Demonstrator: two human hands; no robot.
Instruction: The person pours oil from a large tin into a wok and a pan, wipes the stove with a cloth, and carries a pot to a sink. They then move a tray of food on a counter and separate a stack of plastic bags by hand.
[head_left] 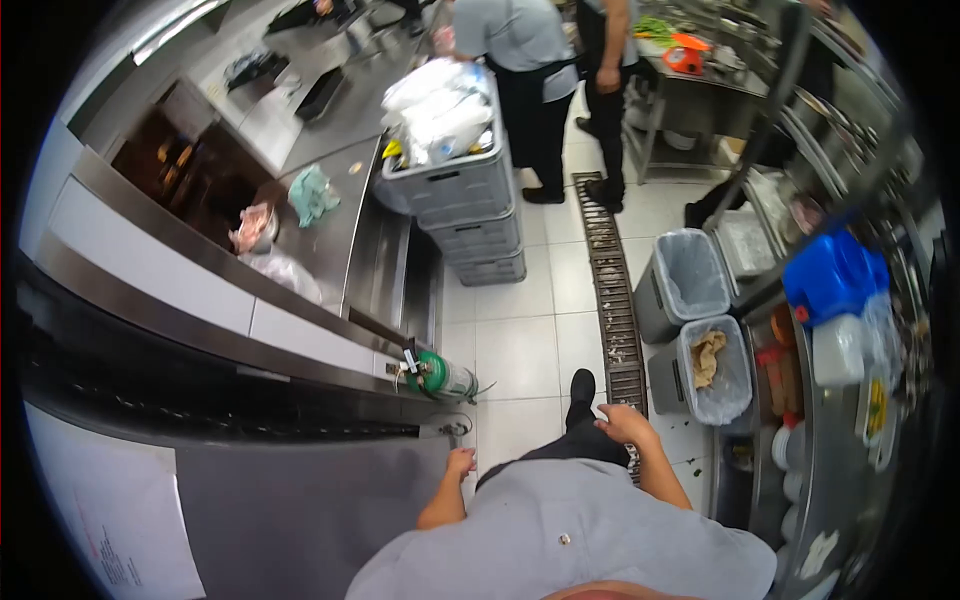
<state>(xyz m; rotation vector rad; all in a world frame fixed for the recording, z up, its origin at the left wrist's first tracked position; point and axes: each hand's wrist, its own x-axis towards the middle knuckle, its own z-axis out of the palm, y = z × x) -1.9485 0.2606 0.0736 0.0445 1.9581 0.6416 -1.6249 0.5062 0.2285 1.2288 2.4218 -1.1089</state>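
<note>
At the edge of a grey door (pixel 310 520), my left hand (pixel 461 463) is closed, fingers curled at the dark door handle (pixel 453 437). My right hand (pixel 625 425) hangs in front of my body over the floor, empty, its fingers loosely apart. Below it are my dark trousers and a black shoe (pixel 582 385) on the white tiles. The nearest thing to my right hand is a grey bin (pixel 668 372) with a clear liner and brown paper inside.
A green gas cylinder (pixel 430 372) stands by the steel counter (pixel 345 215). Stacked grey crates (pixel 455 195) hold plastic bags. A floor drain grate (pixel 605 260) runs ahead. Two people (pixel 520 60) stand beyond. Another bin (pixel 660 285) and loaded shelves with a blue jug (pixel 835 275) line the right.
</note>
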